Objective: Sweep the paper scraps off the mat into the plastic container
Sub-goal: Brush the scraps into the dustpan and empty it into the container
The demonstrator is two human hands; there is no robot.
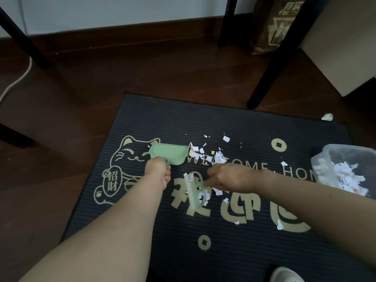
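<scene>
The sweeping step looks under way: the left hand (157, 169) grips the green dustpan (168, 154) beside the paper scraps (211, 155) on the mat (244, 251), the right hand (230, 178) holds the brush (195, 190), and next likely comes brushing them in, then tipping into the plastic container (350, 148) at the mat's right edge.

Both bare forearms reach fwd & down. L hand (158, 169) fisted, knuckles up, gripping dustpan (168, 154) handle. R hand (230, 177) angles inward, back up, fingers curled round brush (194, 193).
</scene>
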